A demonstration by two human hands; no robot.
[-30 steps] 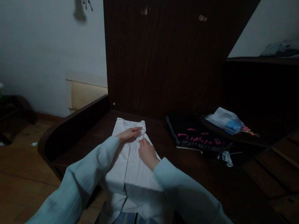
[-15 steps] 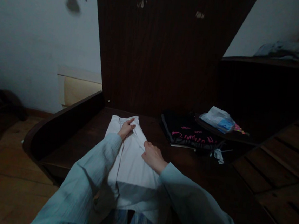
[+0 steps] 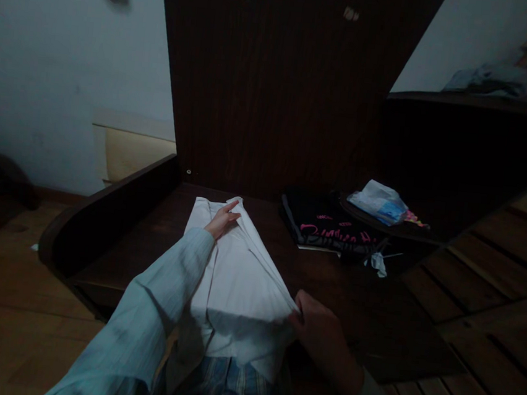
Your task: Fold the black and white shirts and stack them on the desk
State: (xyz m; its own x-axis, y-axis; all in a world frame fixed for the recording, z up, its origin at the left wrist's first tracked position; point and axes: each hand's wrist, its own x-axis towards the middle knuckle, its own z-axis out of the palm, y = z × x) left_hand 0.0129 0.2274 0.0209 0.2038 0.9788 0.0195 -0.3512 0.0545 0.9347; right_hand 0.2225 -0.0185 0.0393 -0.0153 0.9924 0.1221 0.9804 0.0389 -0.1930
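A white garment (image 3: 241, 276) lies lengthwise on the dark wooden surface, its near end hanging over my lap. My left hand (image 3: 223, 220) rests near its far end, fingers stretched out over the fabric and pressing on it. Lower down, my right hand (image 3: 323, 330) is closed on the garment's right edge, pinching it between thumb and fingers. The fabric is drawn tight in a slanting line between the two hands. What kind of garment it is cannot be made out.
Folded black clothing (image 3: 330, 229) with pink lettering lies right of the garment. Beside it, a white-and-blue plastic packet (image 3: 378, 202) rests on a dark ledge. A curved wooden side panel (image 3: 103, 213) bounds the left, and a tall dark board (image 3: 273, 93) stands behind.
My right hand has slid down and right along the garment's edge, pulling it outward and taut. My left hand stays at the far end. The view has shifted slightly.
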